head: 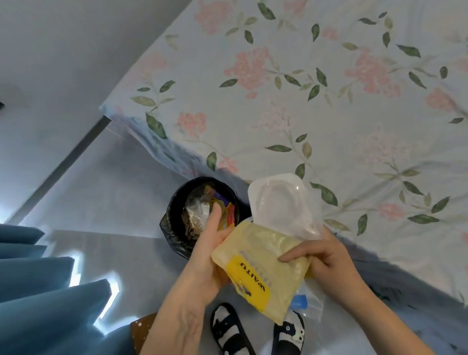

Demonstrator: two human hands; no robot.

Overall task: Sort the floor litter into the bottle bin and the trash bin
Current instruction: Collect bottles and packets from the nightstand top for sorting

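Note:
Both hands hold a bundle of litter above the floor. My left hand (pixel 206 256) grips the left edge of a pale yellow plastic wrapper (pixel 261 264) with a bright yellow label. My right hand (pixel 324 263) grips its right side, together with a clear plastic tray (pixel 282 204) that sticks up behind the wrapper. A bit of clear and blue plastic (pixel 302 301) hangs under the wrapper. Just beyond my left hand stands a round trash bin (pixel 175 236) with a black liner, holding wrappers and clear plastic.
A bed with a floral sheet (pixel 332 78) fills the right and top, its edge right next to the bin. Blue curtains (pixel 37 302) hang at the left. A brown box corner (pixel 145 333) lies by my sandalled feet (pixel 236 337) on the pale floor.

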